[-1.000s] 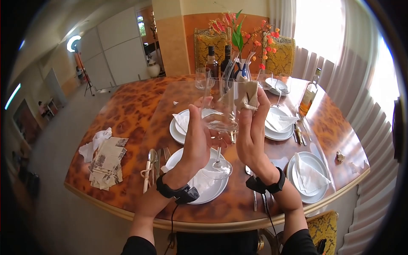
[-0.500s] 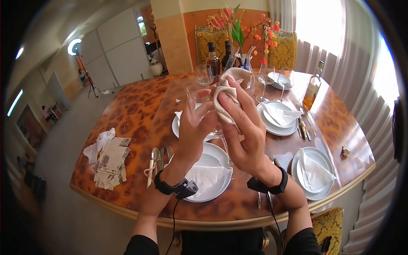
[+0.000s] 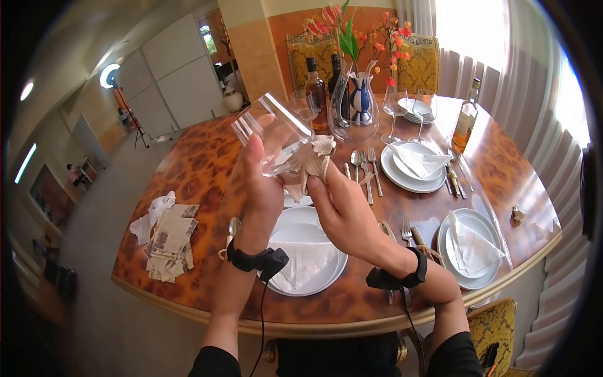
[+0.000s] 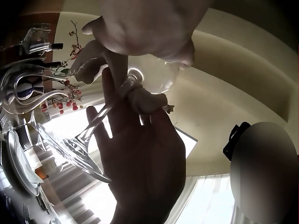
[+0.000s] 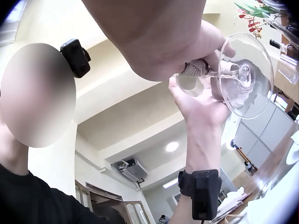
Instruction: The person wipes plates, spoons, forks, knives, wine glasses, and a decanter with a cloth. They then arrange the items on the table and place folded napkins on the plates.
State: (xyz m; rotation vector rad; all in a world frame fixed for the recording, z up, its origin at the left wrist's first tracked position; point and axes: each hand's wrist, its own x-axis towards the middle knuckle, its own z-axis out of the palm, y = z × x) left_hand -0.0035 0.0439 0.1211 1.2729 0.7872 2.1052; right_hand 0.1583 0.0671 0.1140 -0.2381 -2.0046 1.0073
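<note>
A clear stemmed wine glass (image 3: 286,116) is held tilted above the table, its bowl up and to the left. My left hand (image 3: 262,191) grips the bowl, thumb on the near side and fingers showing through the glass. Pinched in my right hand (image 3: 348,210) is a beige waffle cloth (image 3: 314,164), wrapped about the lower bowl and the stem. The right wrist view shows the round foot (image 5: 261,95) sticking out past the cloth. In the left wrist view the stem (image 4: 100,116) runs beside my right fingers.
Below the hands lies a white plate (image 3: 301,225) with a folded napkin (image 3: 304,264). Cutlery (image 3: 370,176) and more plates (image 3: 408,179) stand to the right. Behind are a glass decanter (image 3: 339,129), bottles (image 3: 316,88) and upright wine glasses (image 3: 394,103). Patterned paper napkins (image 3: 173,242) lie left.
The wine glass has gone from upright to tilted left. My right hand with the cloth has moved from the upper bowl down to its base and stem.
</note>
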